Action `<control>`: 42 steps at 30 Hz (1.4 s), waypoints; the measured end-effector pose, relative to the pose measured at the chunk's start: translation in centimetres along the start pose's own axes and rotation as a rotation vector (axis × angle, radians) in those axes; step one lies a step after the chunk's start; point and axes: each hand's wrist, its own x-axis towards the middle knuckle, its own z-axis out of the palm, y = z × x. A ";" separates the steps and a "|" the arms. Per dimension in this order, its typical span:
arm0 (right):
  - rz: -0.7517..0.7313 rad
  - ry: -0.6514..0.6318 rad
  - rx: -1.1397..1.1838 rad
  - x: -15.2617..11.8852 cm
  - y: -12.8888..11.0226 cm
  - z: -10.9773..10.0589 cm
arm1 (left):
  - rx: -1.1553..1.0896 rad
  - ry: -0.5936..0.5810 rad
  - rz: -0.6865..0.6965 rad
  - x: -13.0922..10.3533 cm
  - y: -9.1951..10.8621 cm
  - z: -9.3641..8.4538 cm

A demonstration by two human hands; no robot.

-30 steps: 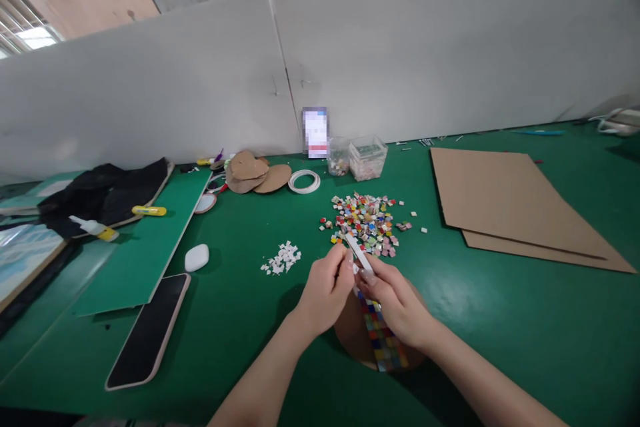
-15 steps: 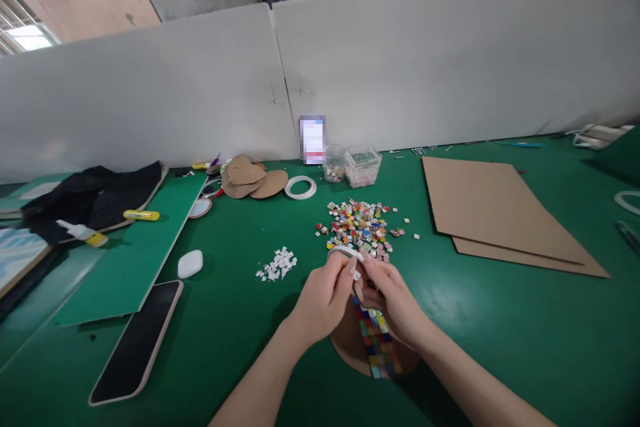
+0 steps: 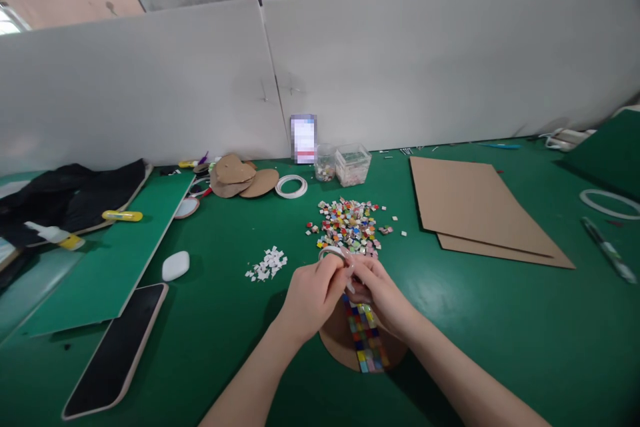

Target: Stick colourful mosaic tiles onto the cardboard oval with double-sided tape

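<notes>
My left hand [image 3: 311, 295] and my right hand [image 3: 379, 288] meet at the fingertips, both closed. A thin white ring [image 3: 330, 249], which looks like a roll of tape, shows above my left fingers and is held there. What my right fingertips pinch is hidden behind the fingers. Below the hands lies a round piece of cardboard [image 3: 336, 345]. Across it runs a band of coloured mosaic tiles [image 3: 367, 341], its upper end partly covered by my hands. A pile of loose mosaic tiles [image 3: 350, 223] lies just beyond my fingers.
White scraps [image 3: 267, 264] lie left of my hands. A phone [image 3: 117, 350], a white case [image 3: 176, 266] and a green board [image 3: 113, 267] are further left. Clear containers [image 3: 353, 165] and cardboard discs [image 3: 233, 177] stand behind. Cardboard sheets [image 3: 475, 203] and a pen [image 3: 609, 250] lie right.
The view has turned slightly right, so everything sits further left. My hands stay together over the cardboard; the small white piece between the fingertips is now mostly hidden.
</notes>
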 end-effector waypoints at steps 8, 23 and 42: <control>0.046 -0.029 0.022 0.0 0.0 -0.2 | 0.072 0.064 0.030 0.0 0.0 0.1; -0.246 0.305 -0.250 0.5 1.2 -0.5 | 0.211 -0.174 -0.022 0.2 0.3 0.0; -0.135 0.174 -0.230 0.6 0.7 -0.5 | 0.057 -0.190 -0.132 0.3 0.7 -0.2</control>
